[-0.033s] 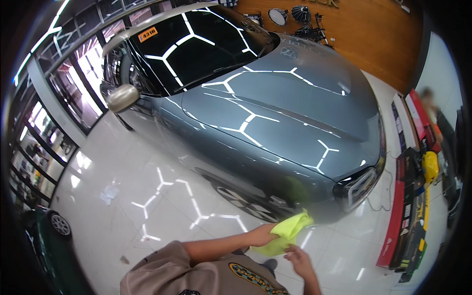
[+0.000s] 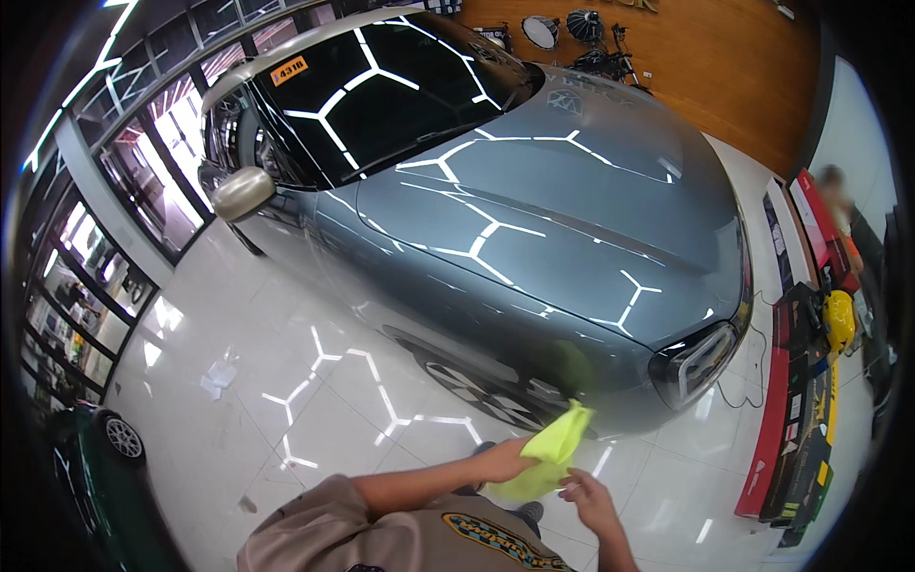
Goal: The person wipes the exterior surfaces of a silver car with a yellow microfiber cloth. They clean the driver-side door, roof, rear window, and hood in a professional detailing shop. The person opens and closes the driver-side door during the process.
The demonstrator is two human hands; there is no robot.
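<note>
In front of my body, a bright yellow-green cloth (image 2: 558,440) hangs in loose folds near the car's front wheel. My left hand (image 2: 505,459) is closed on its left side, the fingers partly covered by the fabric. At the lower right edge of the cloth, my right hand (image 2: 591,500) pinches the fabric between bent fingers. Beyond both hands stands a glossy grey-blue car (image 2: 457,276), with its headlight (image 2: 696,365) to the right of the cloth. The cloth looks apart from the bodywork, and a yellowish reflection shows on the fender.
Long boxes (image 2: 791,410) and a yellow object (image 2: 839,321) line the right side, near a person (image 2: 837,205). A cable (image 2: 760,367) lies by the bumper. At left are a small dark green car (image 2: 100,477), glass doors (image 2: 162,181) and crumpled white material (image 2: 219,374) on the tiles.
The cloth's upper end has shifted slightly left and its folds have changed. Both hands keep their hold, and the view has moved a little.
</note>
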